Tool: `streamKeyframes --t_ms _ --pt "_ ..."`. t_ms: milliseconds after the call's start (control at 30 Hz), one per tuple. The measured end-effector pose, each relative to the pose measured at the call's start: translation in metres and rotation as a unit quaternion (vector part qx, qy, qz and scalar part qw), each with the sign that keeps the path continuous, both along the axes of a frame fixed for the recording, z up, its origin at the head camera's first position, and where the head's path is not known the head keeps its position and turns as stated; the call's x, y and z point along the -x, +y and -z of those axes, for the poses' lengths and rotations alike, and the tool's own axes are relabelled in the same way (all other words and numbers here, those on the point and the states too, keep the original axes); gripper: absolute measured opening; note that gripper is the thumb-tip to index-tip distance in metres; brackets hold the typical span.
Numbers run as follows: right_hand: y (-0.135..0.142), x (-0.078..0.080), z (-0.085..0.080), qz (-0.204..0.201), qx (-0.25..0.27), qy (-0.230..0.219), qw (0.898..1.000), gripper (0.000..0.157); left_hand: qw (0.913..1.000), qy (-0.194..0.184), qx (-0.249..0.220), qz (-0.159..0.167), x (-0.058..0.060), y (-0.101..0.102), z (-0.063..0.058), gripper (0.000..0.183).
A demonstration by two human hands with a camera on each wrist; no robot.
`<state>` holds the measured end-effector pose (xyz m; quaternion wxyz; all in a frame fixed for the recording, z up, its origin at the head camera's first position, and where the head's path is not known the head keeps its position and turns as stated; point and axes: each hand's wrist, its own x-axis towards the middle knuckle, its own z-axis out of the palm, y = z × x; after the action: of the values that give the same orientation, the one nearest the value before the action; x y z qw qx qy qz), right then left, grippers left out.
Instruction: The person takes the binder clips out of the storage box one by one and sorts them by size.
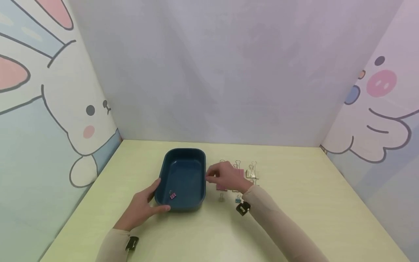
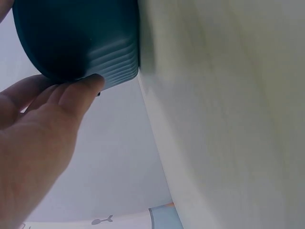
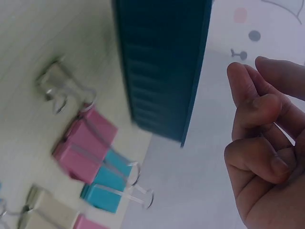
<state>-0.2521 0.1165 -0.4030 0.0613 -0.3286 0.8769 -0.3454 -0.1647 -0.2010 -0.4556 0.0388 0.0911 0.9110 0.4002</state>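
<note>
A dark blue rectangular tray (image 1: pixel 183 207) has a small pink binder clip (image 1: pixel 172 195) lying inside near its front left corner. My left hand (image 1: pixel 140 205) holds that corner, thumb along the front rim and fingers against the left side. In the left wrist view, the fingertips (image 2: pixel 93 83) press the tray's outer wall. My right hand (image 1: pixel 226 175) is beside the tray's right rim, above the binder clips. The right wrist view shows its fingers (image 3: pixel 255 157) loosely bent, the thumb and index fingertips slightly apart, with nothing between them.
Right of the tray are several binder clips, partly hidden by the right hand: a gold clip (image 1: pixel 251 174), a small blue clip (image 1: pixel 238 199), a small pale clip (image 1: pixel 221 197), a pink clip (image 3: pixel 86 143) and a teal clip (image 3: pixel 112 176). Cartoon-printed side panels and a plain back wall (image 1: pixel 216 72) surround the table.
</note>
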Motion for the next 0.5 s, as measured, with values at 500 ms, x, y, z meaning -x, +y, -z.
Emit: streamKeyframes --t_ms 500 --pt "-0.087 0.026 -0.024 -0.089 -0.119 -0.002 0.989 0.011 1.0 0.003 -0.002 -0.001 0.003 0.001 0.002 0.108"
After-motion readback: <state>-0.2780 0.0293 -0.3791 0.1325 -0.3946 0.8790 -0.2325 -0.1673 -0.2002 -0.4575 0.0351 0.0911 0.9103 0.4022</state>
